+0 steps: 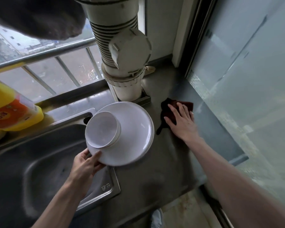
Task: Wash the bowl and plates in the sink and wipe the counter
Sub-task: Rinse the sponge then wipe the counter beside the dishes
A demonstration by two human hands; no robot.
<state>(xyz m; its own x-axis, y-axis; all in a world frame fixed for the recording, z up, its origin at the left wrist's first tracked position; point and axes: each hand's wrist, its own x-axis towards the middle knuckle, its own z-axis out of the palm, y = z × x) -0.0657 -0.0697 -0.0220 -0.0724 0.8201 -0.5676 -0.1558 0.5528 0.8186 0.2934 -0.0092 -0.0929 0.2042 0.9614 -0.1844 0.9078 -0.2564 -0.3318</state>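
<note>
A white bowl (102,129) lies upside down on a large white plate (133,129), and I cannot tell whether more plates are stacked under it. My left hand (85,165) grips the plate's near rim, thumb on top, holding it above the sink's right edge and the counter. My right hand (181,122) presses flat, fingers straight, on a dark red cloth (171,107) lying on the grey counter (155,175) to the right of the plate. The steel sink (31,170) fills the lower left.
A thick white drain pipe (122,60) rises from the counter behind the plate. A yellow detergent bottle (10,109) stands on the window ledge at left, before a barred window. A frosted glass panel (245,79) borders the counter on the right.
</note>
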